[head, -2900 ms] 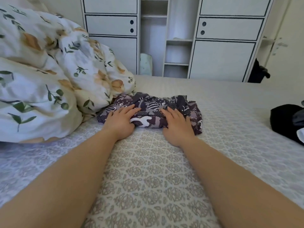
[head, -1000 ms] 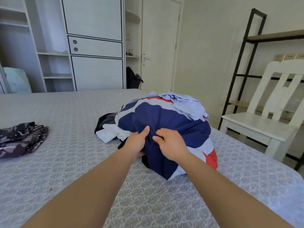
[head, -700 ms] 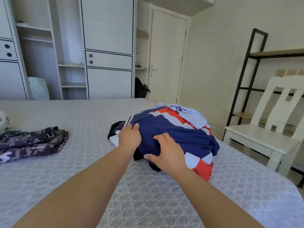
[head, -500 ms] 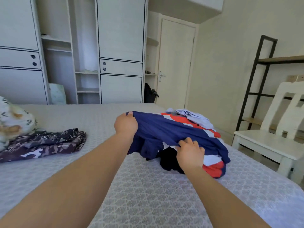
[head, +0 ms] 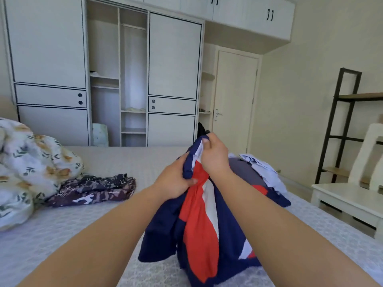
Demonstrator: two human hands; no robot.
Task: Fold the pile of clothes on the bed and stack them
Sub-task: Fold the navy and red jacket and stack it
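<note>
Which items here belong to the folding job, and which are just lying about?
Job: navy, red and white garment gripped by left hand and right hand; folded dark patterned garment; remaining pile; bed.
Lying about: floral duvet; white chair; black shelf rack; wardrobe.

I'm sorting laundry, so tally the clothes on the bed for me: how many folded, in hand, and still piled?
Folded: 1, patterned garment
In hand: 1, navy shirt
Piled: 2 visible, grey garment, pale blue garment
Total: 4 visible
</note>
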